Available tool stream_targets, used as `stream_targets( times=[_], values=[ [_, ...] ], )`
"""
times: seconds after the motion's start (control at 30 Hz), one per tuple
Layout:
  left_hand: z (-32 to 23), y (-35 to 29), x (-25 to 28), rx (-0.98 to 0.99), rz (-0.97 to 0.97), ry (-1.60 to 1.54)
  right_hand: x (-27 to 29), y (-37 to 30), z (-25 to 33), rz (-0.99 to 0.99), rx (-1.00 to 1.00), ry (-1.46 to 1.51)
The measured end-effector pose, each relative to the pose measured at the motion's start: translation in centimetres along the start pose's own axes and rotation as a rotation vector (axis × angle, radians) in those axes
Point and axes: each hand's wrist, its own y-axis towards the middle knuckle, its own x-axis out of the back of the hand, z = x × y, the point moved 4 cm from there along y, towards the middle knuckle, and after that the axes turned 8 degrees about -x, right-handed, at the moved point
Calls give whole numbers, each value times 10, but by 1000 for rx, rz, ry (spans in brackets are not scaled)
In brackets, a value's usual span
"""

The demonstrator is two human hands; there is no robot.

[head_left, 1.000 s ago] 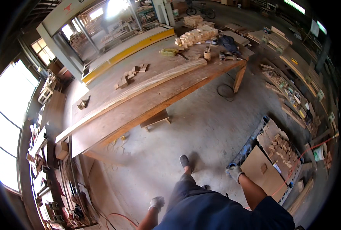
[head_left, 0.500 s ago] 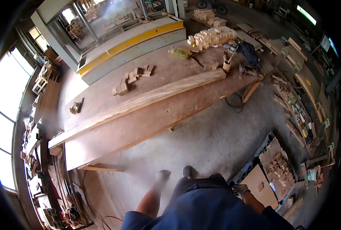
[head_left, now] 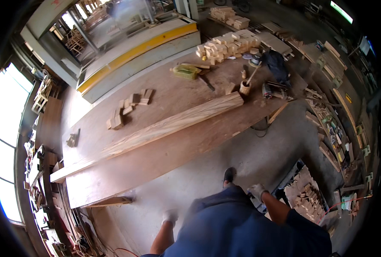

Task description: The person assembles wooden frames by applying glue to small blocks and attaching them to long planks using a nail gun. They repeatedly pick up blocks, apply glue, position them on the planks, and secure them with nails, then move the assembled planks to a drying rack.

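Note:
My left hand (head_left: 170, 216), in a pale work glove, hangs low over the concrete floor in front of the bench. Motion smears its fingers, and nothing can be made out in it. My right hand (head_left: 257, 191), gloved too, is held out beside my body, its fingers partly apart and no object visible in them. Neither hand touches the workbench (head_left: 186, 155). A long, thick wooden beam (head_left: 156, 130) lies lengthwise on the bench, its left end jutting past the edge. Behind it sit several short wood blocks (head_left: 128, 103) and a small hand tool (head_left: 73, 138).
Stacked wood blocks (head_left: 229, 45), a yellow-green plastic container (head_left: 186, 72), a pot with a brush (head_left: 245, 87), a power tool (head_left: 274, 90) and dark cloth (head_left: 277, 66) occupy the far right of the bench. A box of wood offcuts (head_left: 308, 196) stands on the floor at right.
I have stepped along the bench, and the view has shifted. My right hand has come forward and up, away from the offcut box; my left hand is lower in view.

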Motion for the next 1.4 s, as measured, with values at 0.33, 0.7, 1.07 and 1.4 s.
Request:
stream_targets(
  times=[0.33,0.7,1.07,1.4],
  values=[
    [-130,-63,-51,260,-294,-275,127,42,203,-183,312,-178],
    [-335,77,31,-299,-456,-362,159,50,402,-569,684,-488],
    [-562,144,72,-787,-351,442,175,106,456,-691,377,-852],
    [-645,213,3,-812,-148,826,183,112,453,-606,358,-997]
  ],
)
